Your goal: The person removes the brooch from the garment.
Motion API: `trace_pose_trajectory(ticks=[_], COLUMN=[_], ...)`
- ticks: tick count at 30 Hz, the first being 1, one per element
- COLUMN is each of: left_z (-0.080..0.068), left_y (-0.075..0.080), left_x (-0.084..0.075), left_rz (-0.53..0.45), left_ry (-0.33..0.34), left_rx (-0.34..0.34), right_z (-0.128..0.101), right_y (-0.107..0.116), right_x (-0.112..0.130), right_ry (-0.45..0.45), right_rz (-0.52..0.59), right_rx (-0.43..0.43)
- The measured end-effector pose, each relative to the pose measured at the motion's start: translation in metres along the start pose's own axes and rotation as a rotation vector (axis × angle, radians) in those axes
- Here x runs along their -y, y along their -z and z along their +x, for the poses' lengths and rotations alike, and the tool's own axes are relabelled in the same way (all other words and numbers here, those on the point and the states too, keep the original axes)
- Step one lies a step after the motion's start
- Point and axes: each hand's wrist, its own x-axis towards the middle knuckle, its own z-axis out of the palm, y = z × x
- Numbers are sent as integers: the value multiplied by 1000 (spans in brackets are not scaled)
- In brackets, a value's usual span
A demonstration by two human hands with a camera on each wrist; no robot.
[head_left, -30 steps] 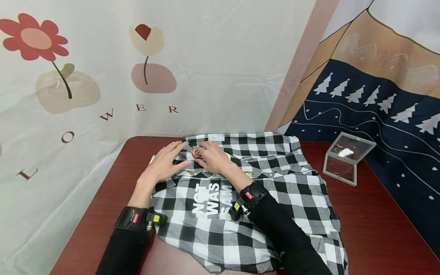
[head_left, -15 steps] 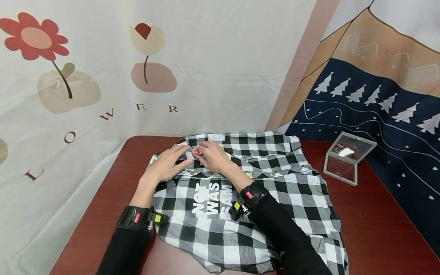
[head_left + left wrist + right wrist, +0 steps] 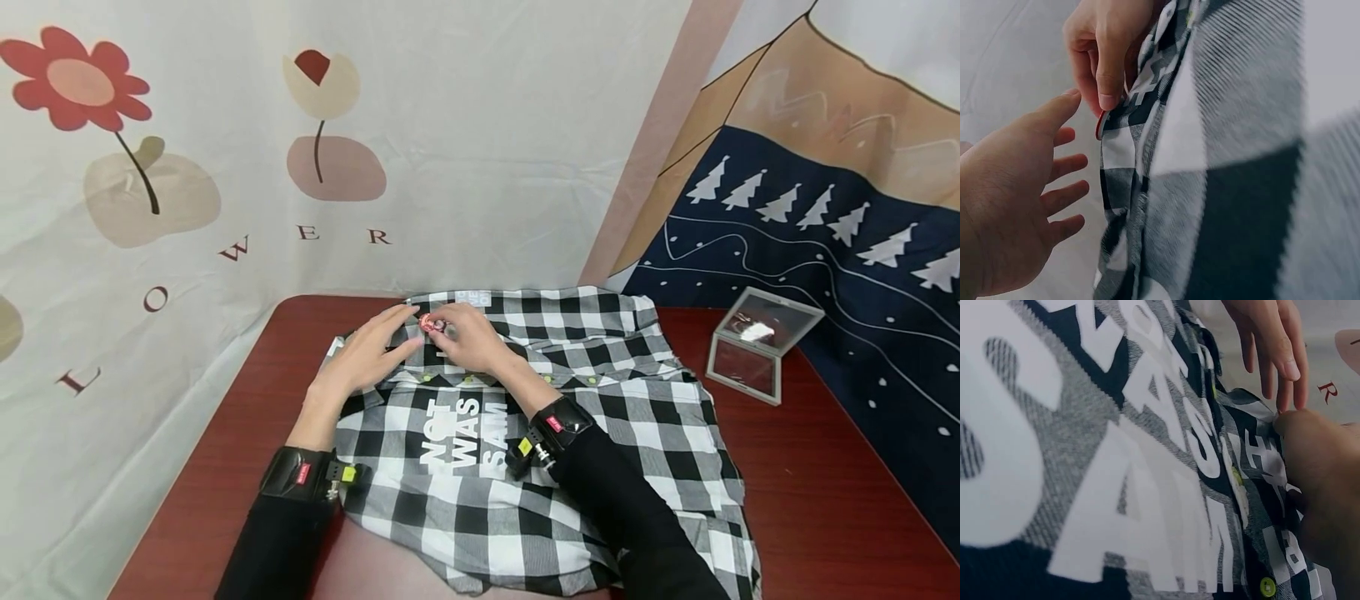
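The checked shirt [image 3: 540, 433] lies spread on the red-brown table [image 3: 817, 500], collar end toward the far wall. The shirt covers the middle of the table; its near hem reaches the near table edge, and its far edge lies close to the hanging flower-print cloth [image 3: 225, 167].

The right hand [image 3: 468, 337] rests on the collar area and pinches a small round red badge [image 3: 427, 323] against the fabric between thumb and fingertips. In the left wrist view the thumb and forefinger grip the badge [image 3: 1100, 127] at the folded edge of the shirt [image 3: 1222, 162].

The left hand [image 3: 367, 354] lies flat on the shirt just left of the badge, fingers straight and slightly spread, fingertips next to the right hand. It holds nothing. The right wrist view shows those fingers [image 3: 1272, 344] extended beside the collar, with the printed white lettering [image 3: 1147, 475] and a small green button [image 3: 1267, 587] in the foreground.

Bare table surface lies to the left of the shirt and, wider, to the right. On the right side a clear hinged box [image 3: 757, 343] stands open near the tree-print cloth [image 3: 825, 250], well apart from both hands. Both cloths hang close behind the table's far edges.
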Motion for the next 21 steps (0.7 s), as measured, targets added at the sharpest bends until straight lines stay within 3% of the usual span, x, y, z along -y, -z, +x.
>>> trace_pose_trajectory(ticks=[10, 21], left_z=[15, 23], left_y=[7, -3], left_x=[-10, -9], left_rz=[-57, -103], left_ry=[-99, -155], left_rx=[-132, -238], right_z=[-2, -8], right_y=[6, 8], right_x=[2, 1], right_ry=[-127, -233], right_rz=[156, 331], right_rx=[-52, -76])
